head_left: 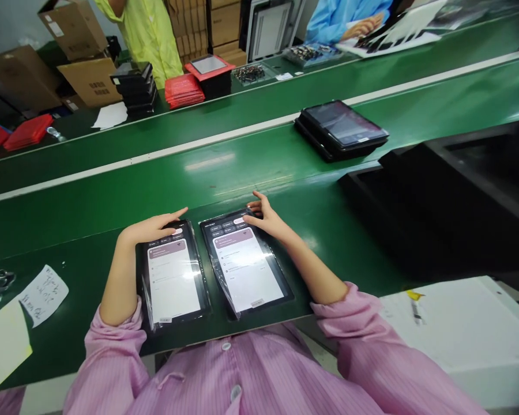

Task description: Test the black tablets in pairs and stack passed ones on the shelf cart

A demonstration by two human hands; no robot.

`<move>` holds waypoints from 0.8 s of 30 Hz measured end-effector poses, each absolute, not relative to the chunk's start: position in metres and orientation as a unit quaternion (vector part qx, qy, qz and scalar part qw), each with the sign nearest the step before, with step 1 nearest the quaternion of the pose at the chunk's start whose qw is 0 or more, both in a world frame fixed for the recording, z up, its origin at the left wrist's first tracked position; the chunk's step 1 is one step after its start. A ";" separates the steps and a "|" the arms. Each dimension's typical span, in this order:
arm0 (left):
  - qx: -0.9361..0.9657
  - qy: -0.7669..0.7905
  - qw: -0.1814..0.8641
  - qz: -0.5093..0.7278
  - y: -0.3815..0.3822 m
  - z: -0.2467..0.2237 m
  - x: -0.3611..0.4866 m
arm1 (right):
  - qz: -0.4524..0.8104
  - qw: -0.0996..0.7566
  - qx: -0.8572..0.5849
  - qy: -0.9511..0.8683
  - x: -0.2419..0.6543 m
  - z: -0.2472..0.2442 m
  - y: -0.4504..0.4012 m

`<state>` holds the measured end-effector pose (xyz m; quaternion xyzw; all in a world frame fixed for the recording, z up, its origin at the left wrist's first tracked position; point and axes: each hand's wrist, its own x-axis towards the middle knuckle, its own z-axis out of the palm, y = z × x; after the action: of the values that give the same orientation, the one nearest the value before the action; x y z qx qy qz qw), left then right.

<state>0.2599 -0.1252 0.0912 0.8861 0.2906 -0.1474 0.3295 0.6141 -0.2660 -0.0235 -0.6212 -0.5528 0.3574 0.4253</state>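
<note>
Two lit tablets in clear film lie side by side on the green work surface in front of me. My left hand [155, 226] rests over the top left corner of the left tablet [177, 279], its fingers stretched toward the right and a fingertip at the upper part of the screen. Over the top right corner of the right tablet [246, 268] is my right hand [266, 218], fingers apart, with the thumb at a pale button near the top of the screen. Both screens show dark tiles above a white panel. Neither hand grasps anything.
Stacked black-framed tablets [343, 129] sit on the green belt [155, 178] beyond. Black trays [450, 202] and a white box [467, 328] stand at the right. A handwritten paper [45, 295] lies at the left. Two people are across the line, near red pouches [184, 90] and cartons.
</note>
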 end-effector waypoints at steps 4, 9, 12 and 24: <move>0.895 0.273 0.303 -0.184 -0.138 0.089 0.257 | 0.359 0.308 -0.544 -0.693 0.624 -0.006 -0.280; 0.898 0.311 0.266 -0.162 -0.144 0.080 0.267 | 0.330 0.285 -0.537 -0.722 0.618 0.000 -0.282; 0.886 0.360 0.279 -0.086 -0.136 0.080 0.270 | 0.370 0.380 -0.578 -0.620 0.621 -0.008 -0.273; 0.910 0.295 0.201 -0.213 -0.174 0.093 0.264 | 0.383 0.422 -0.580 -0.582 0.612 -0.011 -0.328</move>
<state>0.2641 -0.1735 0.0927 0.9098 0.2946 -0.2125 0.2009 0.6116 -0.3275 -0.0105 -0.5804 -0.5821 0.3826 0.4217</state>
